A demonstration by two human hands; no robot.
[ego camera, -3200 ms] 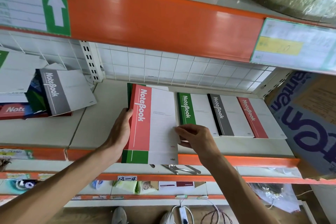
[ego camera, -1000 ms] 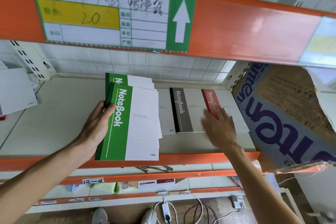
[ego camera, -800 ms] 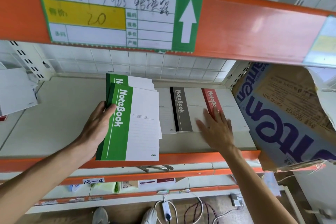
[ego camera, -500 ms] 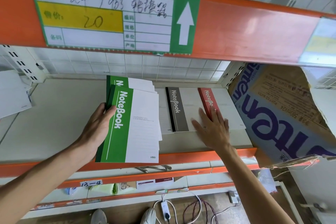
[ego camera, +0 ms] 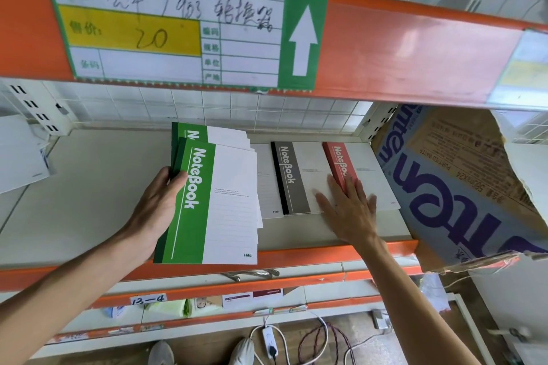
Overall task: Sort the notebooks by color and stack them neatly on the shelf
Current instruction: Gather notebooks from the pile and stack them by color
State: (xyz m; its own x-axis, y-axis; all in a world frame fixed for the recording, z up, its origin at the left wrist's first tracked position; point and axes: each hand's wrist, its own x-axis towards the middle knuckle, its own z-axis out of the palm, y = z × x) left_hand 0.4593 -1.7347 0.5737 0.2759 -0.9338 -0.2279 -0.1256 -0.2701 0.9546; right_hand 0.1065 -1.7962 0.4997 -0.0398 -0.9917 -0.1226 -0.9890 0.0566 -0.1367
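My left hand (ego camera: 157, 210) grips a fanned bundle of green-spined notebooks (ego camera: 219, 204) by its left edge, held over the front of the shelf (ego camera: 89, 187). A further notebook (ego camera: 268, 187) lies on the shelf, mostly hidden behind the bundle. To its right lie a grey-spined notebook (ego camera: 292, 179) and a red-spined notebook (ego camera: 341, 161), side by side. My right hand (ego camera: 350, 207) lies flat with straight fingers, its fingertips on the grey notebook's white cover and the red spine.
A torn cardboard box (ego camera: 462, 187) with purple lettering stands at the shelf's right end, close to the red notebook. White notebooks (ego camera: 20, 154) lie at far left. An orange beam (ego camera: 415, 53) with a price label hangs overhead. Cables and a power strip (ego camera: 269, 341) lie on the floor.
The red notebook once on top of my left hand's bundle is gone from it. Over the last second my right hand slid slightly left and toward me across the grey and red notebooks.
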